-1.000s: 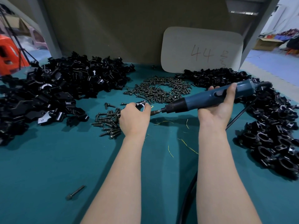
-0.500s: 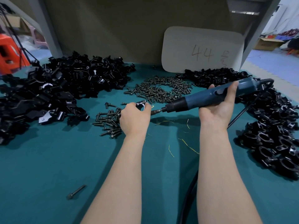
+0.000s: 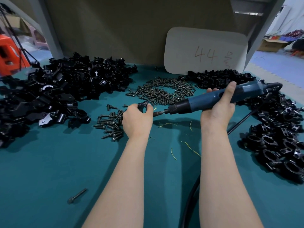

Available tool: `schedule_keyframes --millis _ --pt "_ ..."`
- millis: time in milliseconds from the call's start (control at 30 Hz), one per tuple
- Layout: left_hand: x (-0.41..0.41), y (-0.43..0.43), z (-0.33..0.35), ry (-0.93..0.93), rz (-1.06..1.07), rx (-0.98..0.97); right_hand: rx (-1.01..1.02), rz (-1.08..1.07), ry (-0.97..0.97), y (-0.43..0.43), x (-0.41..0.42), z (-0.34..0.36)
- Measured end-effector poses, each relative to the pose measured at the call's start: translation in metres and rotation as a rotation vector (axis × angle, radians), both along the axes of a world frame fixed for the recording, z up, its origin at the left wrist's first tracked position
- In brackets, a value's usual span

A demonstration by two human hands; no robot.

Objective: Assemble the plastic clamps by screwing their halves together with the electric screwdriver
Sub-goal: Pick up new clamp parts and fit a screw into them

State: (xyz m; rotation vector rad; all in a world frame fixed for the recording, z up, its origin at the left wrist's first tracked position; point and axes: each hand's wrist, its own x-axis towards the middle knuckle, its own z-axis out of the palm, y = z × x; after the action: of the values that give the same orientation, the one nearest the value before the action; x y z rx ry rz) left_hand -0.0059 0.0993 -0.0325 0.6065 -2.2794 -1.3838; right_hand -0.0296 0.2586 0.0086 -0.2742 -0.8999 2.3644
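My left hand point(image 3: 137, 120) grips a small black plastic clamp point(image 3: 143, 107) above the green table; most of the clamp is hidden by my fingers. My right hand point(image 3: 217, 111) holds a blue electric screwdriver point(image 3: 212, 99), tilted, with its bit point(image 3: 158, 113) pointing left at the clamp's right side. Whether the bit touches a screw is hidden by my left thumb.
A large heap of black clamp halves point(image 3: 54, 91) fills the left. Black clamps point(image 3: 276, 137) pile along the right edge. Screws point(image 3: 164, 92) lie in a pile behind my hands, with more screws point(image 3: 111, 124) left of my left hand. A single bolt point(image 3: 76, 195) lies near front. A white sign point(image 3: 205, 51) leans on the back wall.
The rear end of the screwdriver has risen slightly, so the tool tilts more steeply. My left hand with the clamp has stayed in place.
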Motion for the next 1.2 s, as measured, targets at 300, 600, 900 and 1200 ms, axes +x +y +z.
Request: schedule_keyframes --millis 300,600,900,1200 --pt "0.001 -0.001 0.001 -0.007 -0.005 0.012 -0.055 -0.039 0.000 0.000 0.000 -0.002" --pt "0.001 0.000 0.001 -0.009 -0.015 0.013 -0.089 -0.018 -0.005 0.001 0.001 -0.001" --pt "-0.002 -0.002 0.004 0.142 -0.045 0.485 0.062 0.140 -0.285 0.024 -0.005 0.007" --pt "-0.002 0.000 0.009 0.166 -0.220 0.870 1.168 0.199 -0.691 -0.002 -0.005 -0.017"
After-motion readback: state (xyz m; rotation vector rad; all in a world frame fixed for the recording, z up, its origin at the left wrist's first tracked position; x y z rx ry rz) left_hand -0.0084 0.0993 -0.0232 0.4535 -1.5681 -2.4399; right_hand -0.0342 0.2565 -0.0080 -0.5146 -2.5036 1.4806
